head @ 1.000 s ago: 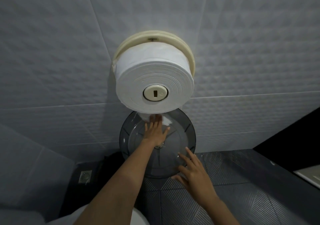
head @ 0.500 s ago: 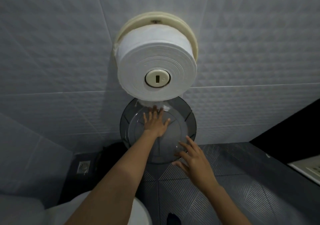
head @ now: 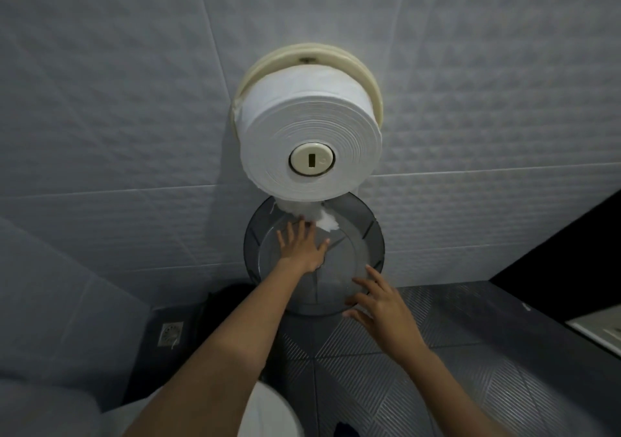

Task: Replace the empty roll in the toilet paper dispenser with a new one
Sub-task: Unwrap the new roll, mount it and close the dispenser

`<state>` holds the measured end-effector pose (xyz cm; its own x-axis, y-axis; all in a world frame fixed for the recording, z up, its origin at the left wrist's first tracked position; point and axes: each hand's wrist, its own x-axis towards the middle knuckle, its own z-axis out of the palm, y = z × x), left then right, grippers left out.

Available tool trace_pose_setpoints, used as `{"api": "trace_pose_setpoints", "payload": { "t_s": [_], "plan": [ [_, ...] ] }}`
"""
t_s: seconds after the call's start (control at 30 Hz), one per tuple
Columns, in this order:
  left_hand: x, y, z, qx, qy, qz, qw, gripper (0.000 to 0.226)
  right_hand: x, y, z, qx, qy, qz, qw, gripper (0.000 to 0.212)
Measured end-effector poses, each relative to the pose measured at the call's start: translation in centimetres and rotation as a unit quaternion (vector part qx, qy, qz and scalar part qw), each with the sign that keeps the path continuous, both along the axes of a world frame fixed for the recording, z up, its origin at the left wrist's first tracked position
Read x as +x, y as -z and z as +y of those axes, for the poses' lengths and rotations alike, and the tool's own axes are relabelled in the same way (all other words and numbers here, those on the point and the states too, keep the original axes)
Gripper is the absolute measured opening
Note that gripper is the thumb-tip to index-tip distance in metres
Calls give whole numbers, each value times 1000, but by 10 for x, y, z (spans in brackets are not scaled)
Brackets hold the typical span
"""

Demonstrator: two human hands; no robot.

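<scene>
Your full white roll (head: pixel 311 134) sits on the cream dispenser (head: pixel 366 77) back plate's spindle, its torn tail (head: pixel 324 220) dangling below. The smoky clear cover (head: pixel 366 228) hangs open beneath. Your left hand (head: pixel 302 250) lies flat inside it, fingers spread; your right hand (head: pixel 381 305), open, touches its lower rim. Cover's hinge is hidden.

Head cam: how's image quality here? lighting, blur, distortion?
Head view: dim, flat light with dark corners; wide-angle bends the tile seams. The roll casts a soft shadow on the wall to its left. The smoky cover shows faint glare. Left hand is fairly sharp, right hand slightly motion-soft.
</scene>
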<state>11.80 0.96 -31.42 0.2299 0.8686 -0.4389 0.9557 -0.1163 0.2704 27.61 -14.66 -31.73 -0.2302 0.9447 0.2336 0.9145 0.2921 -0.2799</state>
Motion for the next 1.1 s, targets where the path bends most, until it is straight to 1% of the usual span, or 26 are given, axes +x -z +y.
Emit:
{"api": "trace_pose_setpoints", "payload": {
  "t_s": [0.17, 0.33, 0.4, 0.47, 0.53, 0.6, 0.67, 0.73, 0.77, 0.83, 0.87, 0.9, 0.93, 1.0, 1.07, 1.1],
  "plan": [
    [-30, -35, -52, -28, 65, 24, 997, 69, 0, -9, 0, -54, 10, 11, 998, 19],
    [-71, -74, -100, 17, 160, 4, 987, 61, -2, -21, 3, -122, 13, 23, 992, 19],
    [-86, -78, -109, 27, 197, 11, 980, 60, 0, -26, 7, -161, 17, 28, 986, 21],
    [-102, -82, -114, 36, 219, 28, 975, 61, -3, -40, 4, -180, 21, 35, 983, 21],
    [-113, -84, -118, 45, 239, 55, 968, 60, -6, -53, 2, -183, 19, 40, 982, 22],
    [-119, -88, -120, 69, 259, 63, 961, 55, -9, -68, 0, -190, 14, 32, 981, 24],
    [-123, -91, -119, 113, 257, 25, 960, 48, -10, -85, 2, -197, 9, 29, 980, 27],
    [-125, -99, -116, 154, 241, -30, 958, 50, -12, -109, 4, -208, 1, 29, 978, 30],
    [-126, -104, -113, 157, 239, -37, 958, 47, -13, -120, 4, -211, -1, 29, 977, 31],
    [-126, -118, -106, 152, 239, -32, 958, 29, -16, -133, 0, -174, 0, 48, 983, 32],
    [-125, -125, -101, 152, 240, -36, 958, 23, -16, -136, -3, -132, 13, 59, 989, 35],
    [-123, -132, -97, 157, 241, -49, 956, 21, -18, -135, -8, -91, 35, 57, 994, 43],
    [-122, -139, -92, 163, 242, -63, 955, 19, -19, -133, -13, -56, 56, 42, 996, 56],
    [-120, -152, -85, 171, 245, -96, 950, 16, -22, -126, -25, -6, 65, -14, 998, 86],
    [-120, -166, -78, 166, 238, -126, 949, 15, -25, -120, -33, 0, 56, -73, 996, 112],
    [-121, -173, -74, 161, 234, -138, 949, 14, -26, -118, -34, -3, 56, -94, 994, 121]
  ]
}}
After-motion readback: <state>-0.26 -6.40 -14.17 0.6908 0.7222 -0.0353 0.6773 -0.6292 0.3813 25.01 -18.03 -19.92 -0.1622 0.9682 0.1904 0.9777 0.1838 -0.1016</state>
